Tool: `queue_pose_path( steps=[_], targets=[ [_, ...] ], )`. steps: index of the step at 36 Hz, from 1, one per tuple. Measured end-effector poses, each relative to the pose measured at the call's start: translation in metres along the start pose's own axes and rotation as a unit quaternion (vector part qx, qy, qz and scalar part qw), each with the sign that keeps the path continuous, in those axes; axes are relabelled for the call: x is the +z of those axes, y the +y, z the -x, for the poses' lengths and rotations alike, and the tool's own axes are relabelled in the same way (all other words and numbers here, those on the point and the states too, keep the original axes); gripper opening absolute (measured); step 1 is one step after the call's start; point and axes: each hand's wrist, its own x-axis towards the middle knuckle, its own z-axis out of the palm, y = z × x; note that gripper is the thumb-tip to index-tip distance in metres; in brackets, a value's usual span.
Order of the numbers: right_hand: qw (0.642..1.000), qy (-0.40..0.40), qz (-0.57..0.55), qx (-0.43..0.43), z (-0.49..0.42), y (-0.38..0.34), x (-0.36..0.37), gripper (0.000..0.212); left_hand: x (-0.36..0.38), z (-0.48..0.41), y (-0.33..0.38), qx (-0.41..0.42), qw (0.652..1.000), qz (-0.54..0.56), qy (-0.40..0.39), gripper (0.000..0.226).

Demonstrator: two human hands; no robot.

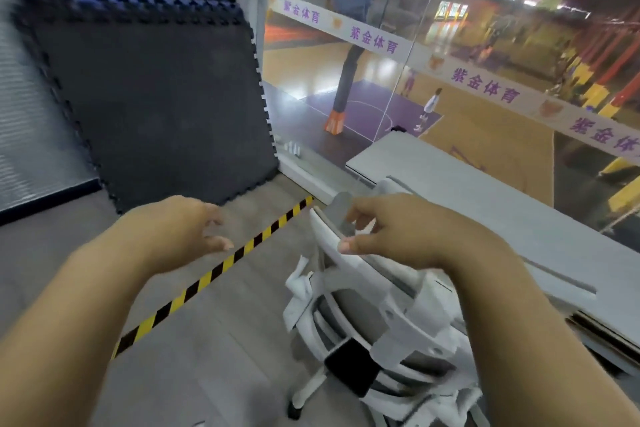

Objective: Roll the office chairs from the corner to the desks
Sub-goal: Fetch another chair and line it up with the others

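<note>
A white office chair [377,319] with a grey mesh back stands at the lower right, pushed up against a grey desk [485,204] along the glass wall. My right hand [398,229] sits at the top of the chair's backrest, fingers curled over its white rim and thumb on the near side. My left hand [180,229] hovers over the floor to the left of the chair, fingers loosely spread and holding nothing. One chair leg with a castor [294,411] shows at the bottom.
A yellow-and-black hazard tape [214,274] runs diagonally across the grey floor. Dark foam mats [162,90] lean in the corner under window blinds. A glass wall [433,62] overlooks a basketball court below.
</note>
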Motion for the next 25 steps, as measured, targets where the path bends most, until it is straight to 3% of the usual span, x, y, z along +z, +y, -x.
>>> queue_pose_path(
  steps=[14, 25],
  targets=[
    [0.989, -0.044, 0.112, -0.086, -0.207, -0.132, 0.008, 0.057, -0.018, -0.026, -0.198, -0.171, 0.983, 0.048, 0.039, 0.047],
    [0.948, -0.129, 0.169, -0.238, -0.334, -0.286, 0.039, 0.059, -0.004, 0.019, -0.330, -0.363, 0.924, 0.113, 0.037, 0.051]
  ],
)
